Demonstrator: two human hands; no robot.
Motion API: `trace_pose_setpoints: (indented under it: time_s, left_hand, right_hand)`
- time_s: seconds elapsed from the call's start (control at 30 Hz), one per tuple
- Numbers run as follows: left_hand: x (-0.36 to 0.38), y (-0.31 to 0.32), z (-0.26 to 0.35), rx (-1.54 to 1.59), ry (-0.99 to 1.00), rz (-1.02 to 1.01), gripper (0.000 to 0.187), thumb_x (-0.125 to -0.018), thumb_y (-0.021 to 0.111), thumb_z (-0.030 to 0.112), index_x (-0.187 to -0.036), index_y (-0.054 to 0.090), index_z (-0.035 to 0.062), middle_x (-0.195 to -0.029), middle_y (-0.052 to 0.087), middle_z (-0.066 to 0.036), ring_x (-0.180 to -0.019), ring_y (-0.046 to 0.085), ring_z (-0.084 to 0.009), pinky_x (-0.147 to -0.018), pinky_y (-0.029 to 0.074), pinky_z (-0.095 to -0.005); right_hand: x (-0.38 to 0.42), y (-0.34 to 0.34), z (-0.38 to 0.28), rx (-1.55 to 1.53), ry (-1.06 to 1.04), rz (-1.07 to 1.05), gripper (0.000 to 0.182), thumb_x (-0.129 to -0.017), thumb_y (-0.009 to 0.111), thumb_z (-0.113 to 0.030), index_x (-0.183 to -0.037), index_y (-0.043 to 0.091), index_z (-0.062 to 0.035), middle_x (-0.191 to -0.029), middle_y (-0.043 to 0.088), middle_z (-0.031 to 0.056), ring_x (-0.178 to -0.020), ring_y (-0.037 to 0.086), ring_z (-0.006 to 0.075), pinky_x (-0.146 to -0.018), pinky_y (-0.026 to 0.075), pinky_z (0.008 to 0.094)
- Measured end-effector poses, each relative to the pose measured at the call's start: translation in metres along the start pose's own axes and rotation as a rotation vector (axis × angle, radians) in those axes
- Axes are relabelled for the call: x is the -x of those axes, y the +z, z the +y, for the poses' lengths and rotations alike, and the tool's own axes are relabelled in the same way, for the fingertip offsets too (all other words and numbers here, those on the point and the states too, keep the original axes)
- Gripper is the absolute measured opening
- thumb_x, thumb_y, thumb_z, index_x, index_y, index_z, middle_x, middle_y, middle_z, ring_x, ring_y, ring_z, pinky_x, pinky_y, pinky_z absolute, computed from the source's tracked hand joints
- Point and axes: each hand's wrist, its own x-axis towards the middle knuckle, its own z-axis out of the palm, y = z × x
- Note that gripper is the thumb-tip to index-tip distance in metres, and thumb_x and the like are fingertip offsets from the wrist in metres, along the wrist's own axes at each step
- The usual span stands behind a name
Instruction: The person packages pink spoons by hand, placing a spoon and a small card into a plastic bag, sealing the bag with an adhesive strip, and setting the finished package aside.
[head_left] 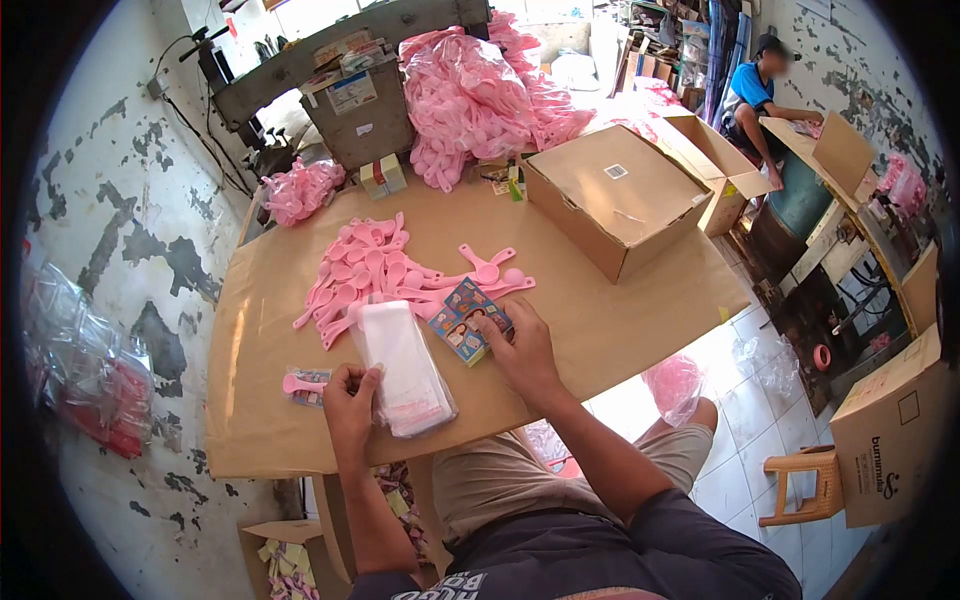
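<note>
My left hand [350,400] is closed at the left edge of a stack of clear plastic bags [405,365], its thumb and fingertips pinching there. The stack lies near the table's front edge. To its right, my right hand [522,350] holds a blue printed card [466,322] with pictures on it, thumb on top. Just beyond both hands is a loose pile of pink plastic measuring spoons [370,265], a few spread toward the card. Left of my left hand lies a pink spoon [300,384] on a small printed card, partly inside clear film.
A closed cardboard box [620,195] stands on the table's right side. Bulging bags of pink spoons [465,100] are heaped at the back, beside a small yellowish box [383,177]. Another person [755,100] sits at the far right. An orange stool [805,485] is on the floor.
</note>
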Motion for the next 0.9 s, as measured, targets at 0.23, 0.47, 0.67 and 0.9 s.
trace_pose_setpoints:
  time_s: [0.23,0.47,0.67,0.9]
  left_hand:
    - [0.003,-0.006,-0.007,0.067,0.012,0.101,0.022,-0.1,0.07,0.018,-0.1,0.072,-0.0038,-0.077,0.063,0.001,-0.063,0.049,-0.0045,-0.057,0.04,-0.0232]
    - [0.006,-0.009,-0.008,-0.031,0.204,0.284,0.025,-0.104,0.063,0.02,-0.103,0.07,-0.0044,-0.089,0.066,-0.001,-0.079,0.055,-0.009,-0.072,0.047,-0.0261]
    - [-0.003,-0.002,-0.031,0.289,0.246,0.169,0.02,-0.105,0.063,0.02,-0.098,0.064,0.001,-0.088,0.064,0.0,-0.081,0.053,-0.0068,-0.073,0.045,-0.0223]
    - [0.007,0.0,-0.01,0.042,0.185,0.221,0.022,-0.102,0.065,0.02,-0.093,0.071,0.001,-0.08,0.059,0.002,-0.071,0.051,-0.0073,-0.062,0.041,-0.0237]
  right_hand:
    - [0.001,-0.003,0.002,-0.04,0.025,-0.039,0.034,-0.098,0.069,-0.03,-0.091,0.062,0.0028,-0.09,0.058,0.0152,-0.074,0.058,0.0281,-0.067,0.045,0.0412]
    - [0.001,-0.002,0.004,0.009,-0.02,0.008,0.03,-0.097,0.068,-0.028,-0.093,0.063,0.0019,-0.091,0.059,0.0163,-0.073,0.06,0.0314,-0.067,0.047,0.0427]
    - [0.003,-0.004,0.003,-0.003,0.011,-0.03,0.028,-0.098,0.069,-0.025,-0.106,0.067,0.0021,-0.098,0.063,0.0177,-0.081,0.063,0.0255,-0.072,0.049,0.0389]
    - [0.005,-0.003,-0.006,-0.147,0.138,0.036,0.032,-0.102,0.066,-0.028,-0.114,0.066,0.0017,-0.077,0.062,0.0093,-0.068,0.052,0.0113,-0.059,0.044,0.0352]
